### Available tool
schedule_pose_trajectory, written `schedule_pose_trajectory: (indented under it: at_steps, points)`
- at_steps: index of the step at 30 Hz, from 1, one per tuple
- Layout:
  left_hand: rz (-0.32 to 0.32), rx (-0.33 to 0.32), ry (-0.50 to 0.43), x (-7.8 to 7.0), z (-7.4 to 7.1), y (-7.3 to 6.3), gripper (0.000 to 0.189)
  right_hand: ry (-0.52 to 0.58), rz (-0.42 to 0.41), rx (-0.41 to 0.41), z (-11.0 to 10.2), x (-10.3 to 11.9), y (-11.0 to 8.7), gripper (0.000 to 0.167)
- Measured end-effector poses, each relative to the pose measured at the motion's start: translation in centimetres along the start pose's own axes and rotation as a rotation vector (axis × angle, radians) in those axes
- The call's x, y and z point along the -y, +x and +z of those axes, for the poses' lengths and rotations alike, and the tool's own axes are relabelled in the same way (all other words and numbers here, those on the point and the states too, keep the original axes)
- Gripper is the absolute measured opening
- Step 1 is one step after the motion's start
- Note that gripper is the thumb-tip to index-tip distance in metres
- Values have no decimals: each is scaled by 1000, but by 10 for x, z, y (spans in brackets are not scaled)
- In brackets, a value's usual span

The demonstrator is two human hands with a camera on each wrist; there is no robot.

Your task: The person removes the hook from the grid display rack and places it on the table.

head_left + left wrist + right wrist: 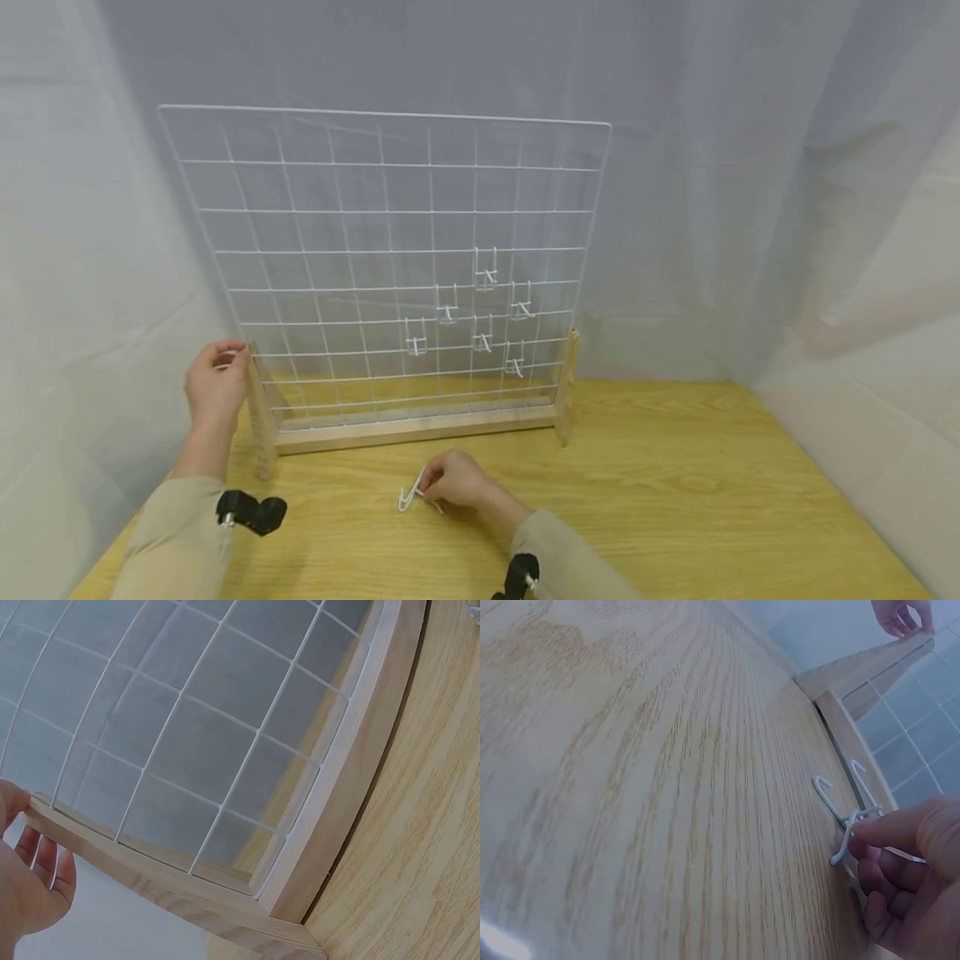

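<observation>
My left hand (216,387) pinches the top end of the left wooden post (260,412) of a display stand, thumb and fingers on either side of it in the left wrist view. Low over the table, in front of the stand, my right hand (459,482) holds a white wire hook (829,800) between thumb and fingertips. Its two bent ends point away from the hand, towards the stand. A white wire grid panel (375,114) stands upright in the wooden base (420,433). Several similar white hooks (487,276) hang on the grid's lower right half.
The stand rests on a wood-grain table (660,492) near its back edge. Pale cloth (712,208) hangs behind and on both sides. A black camera mount is strapped at each wrist, over beige sleeves (168,533).
</observation>
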State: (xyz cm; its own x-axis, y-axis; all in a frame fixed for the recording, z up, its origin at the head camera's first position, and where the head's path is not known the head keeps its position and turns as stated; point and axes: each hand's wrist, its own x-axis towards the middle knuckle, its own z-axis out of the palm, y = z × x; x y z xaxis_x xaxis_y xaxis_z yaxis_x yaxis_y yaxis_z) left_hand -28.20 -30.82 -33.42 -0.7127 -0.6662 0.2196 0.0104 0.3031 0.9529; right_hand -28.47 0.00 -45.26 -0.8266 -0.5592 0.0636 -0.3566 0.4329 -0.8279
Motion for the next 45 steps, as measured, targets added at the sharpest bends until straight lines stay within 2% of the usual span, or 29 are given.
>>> schedule_pose_trajectory:
  at_steps: [10,19,31,45]
  points:
    - [26,-4,-4,1,2,1,8,30,62,-30,-12,-9,-1,5]
    - [10,2,3,1,1,2,12,150,118,-46,-30,-18,-2,6]
    - [13,1,20,1,0,1,9,173,90,-97,-59,-31,-5,10]
    - [3,11,19,-1,0,-1,7,140,70,-213,-92,-47,-10,13]
